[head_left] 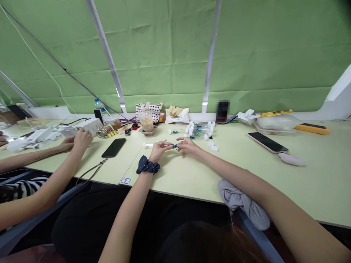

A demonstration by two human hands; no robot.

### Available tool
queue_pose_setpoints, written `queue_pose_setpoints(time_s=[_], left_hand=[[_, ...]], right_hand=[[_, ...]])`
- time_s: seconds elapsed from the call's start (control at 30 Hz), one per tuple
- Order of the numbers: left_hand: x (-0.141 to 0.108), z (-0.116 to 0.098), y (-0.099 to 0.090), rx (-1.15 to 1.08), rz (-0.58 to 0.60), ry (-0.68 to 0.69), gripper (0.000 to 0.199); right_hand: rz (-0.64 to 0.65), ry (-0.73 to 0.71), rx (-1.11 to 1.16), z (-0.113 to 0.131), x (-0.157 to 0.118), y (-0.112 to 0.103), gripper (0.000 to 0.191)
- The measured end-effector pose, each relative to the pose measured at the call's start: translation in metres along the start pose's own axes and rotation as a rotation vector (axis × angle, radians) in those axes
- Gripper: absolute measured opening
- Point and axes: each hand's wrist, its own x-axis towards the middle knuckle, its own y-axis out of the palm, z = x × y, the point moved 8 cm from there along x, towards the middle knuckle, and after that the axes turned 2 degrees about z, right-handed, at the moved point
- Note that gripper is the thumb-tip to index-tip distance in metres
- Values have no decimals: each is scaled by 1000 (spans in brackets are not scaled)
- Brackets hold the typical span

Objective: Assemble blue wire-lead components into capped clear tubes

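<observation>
My left hand (159,150), with a dark dotted scrunchie (147,165) at its wrist, pinches a small blue part (174,146) between thumb and fingertips. From the other side my right hand (189,147) has its fingertips closed at the part's right end, with the index finger raised a little. The part is too small to make out its exact kind. A clear tube (148,145) lies just left of my left hand. Beyond both hands is a group of clear tubes (199,129) with white caps and blue pieces inside. Loose white caps (214,149) lie right of my right hand.
A black phone (113,148) lies to the left, another phone (268,142) to the right. An iced drink cup (147,123) stands behind my left hand. At far left, a co-worker's hands (79,140) handle white boxes. Grey cloth (244,202) hangs at the table edge.
</observation>
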Motion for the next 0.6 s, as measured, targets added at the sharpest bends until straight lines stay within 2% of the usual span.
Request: queue_pose_setpoints(time_s=[0.23,0.4,0.6], left_hand=[[0,-2,1,13,10,13,30],[-1,-2,1,10,16,9,30],[-1,-3,1,17,0,13,30]], right_hand=[[4,49,-14,0,-2,3,32],[22,-31,13,3,-1,2,42],[7,26,-30,-4,1,0,34]])
